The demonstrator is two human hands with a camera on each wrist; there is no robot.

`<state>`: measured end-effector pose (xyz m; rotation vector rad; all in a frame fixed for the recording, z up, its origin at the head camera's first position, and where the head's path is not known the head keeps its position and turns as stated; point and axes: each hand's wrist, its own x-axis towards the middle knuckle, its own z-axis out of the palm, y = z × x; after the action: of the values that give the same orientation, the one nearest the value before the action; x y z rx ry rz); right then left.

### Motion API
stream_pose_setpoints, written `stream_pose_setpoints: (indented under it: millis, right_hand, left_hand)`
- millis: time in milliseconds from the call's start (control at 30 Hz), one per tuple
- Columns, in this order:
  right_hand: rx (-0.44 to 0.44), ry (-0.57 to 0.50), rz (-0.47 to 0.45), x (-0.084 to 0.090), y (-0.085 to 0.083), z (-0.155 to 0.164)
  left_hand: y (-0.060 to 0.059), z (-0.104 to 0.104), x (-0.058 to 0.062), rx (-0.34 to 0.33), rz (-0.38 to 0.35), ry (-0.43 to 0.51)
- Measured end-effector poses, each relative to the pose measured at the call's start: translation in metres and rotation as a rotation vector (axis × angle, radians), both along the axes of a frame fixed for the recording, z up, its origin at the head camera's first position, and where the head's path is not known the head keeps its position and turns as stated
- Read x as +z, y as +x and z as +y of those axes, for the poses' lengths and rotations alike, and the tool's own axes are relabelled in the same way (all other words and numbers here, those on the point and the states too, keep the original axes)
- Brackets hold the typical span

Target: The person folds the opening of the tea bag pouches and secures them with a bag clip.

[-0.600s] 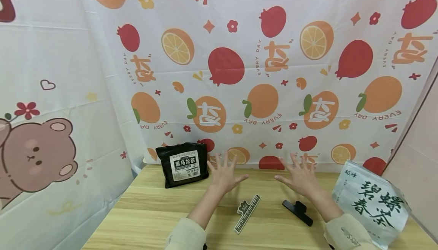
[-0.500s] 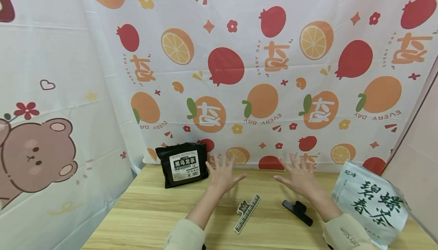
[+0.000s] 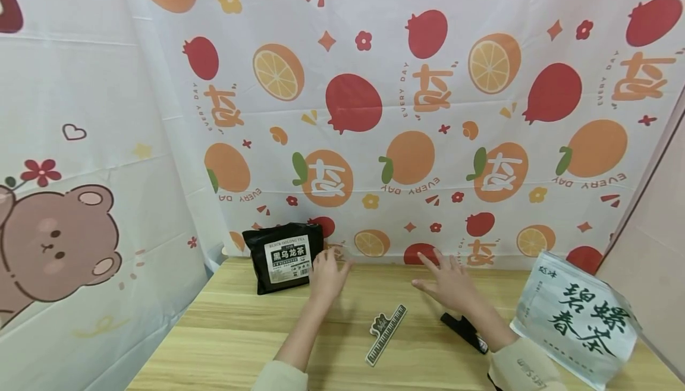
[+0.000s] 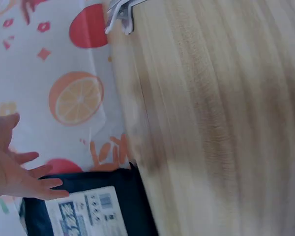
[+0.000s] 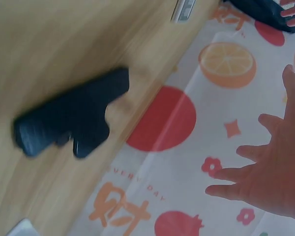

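Observation:
A black tea bag (image 3: 283, 257) with a white label leans against the curtain at the back left of the wooden table (image 3: 235, 331). My left hand (image 3: 327, 272) hovers just right of it, fingers straight, holding nothing. In the left wrist view its fingers (image 4: 37, 182) reach the top edge of the black tea bag (image 4: 83, 209). My right hand (image 3: 448, 283) hangs over the table's middle with fingers spread and empty. A black clip (image 3: 464, 331) lies under its wrist, also in the right wrist view as the black clip (image 5: 73, 123) beside my right hand (image 5: 270, 182).
A long piano-key patterned clip (image 3: 386, 333) lies between my forearms. A large white tea bag (image 3: 578, 319) with green characters leans at the right edge. A fruit-print curtain (image 3: 374, 112) closes off the back, and a bear-print curtain (image 3: 64, 242) the left side.
Both hands have dropped and shifted left. The left hand has closed in on the black tea bag, and its fingers are less spread.

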<state>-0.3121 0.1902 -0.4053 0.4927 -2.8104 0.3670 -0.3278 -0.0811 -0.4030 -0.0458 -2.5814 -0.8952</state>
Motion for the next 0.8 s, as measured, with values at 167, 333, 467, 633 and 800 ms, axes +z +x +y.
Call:
stream_pose_setpoints:
  millis: [167, 333, 467, 633, 800]
  right_hand:
    - [0.05, -0.046, -0.027, -0.006, 0.003, -0.015]
    - [0.094, -0.078, -0.009, -0.01, 0.005, -0.026]
    - [0.118, -0.121, -0.018, -0.014, 0.005, -0.035]
    - [0.152, -0.179, -0.026, -0.017, 0.008, -0.048]
    - [0.176, -0.206, -0.046, -0.018, 0.01, -0.058]
  left_hand:
    - [0.002, -0.025, -0.002, 0.104, 0.035, 0.272]
    - [0.001, -0.05, -0.01, 0.294, 0.097, 0.492]
    - [-0.001, -0.069, -0.013, 0.469, 0.154, 0.648]
    - [-0.005, -0.095, -0.017, 0.552, 0.202, 0.721]
    - [-0.009, -0.12, -0.021, 0.455, 0.173, 0.686]
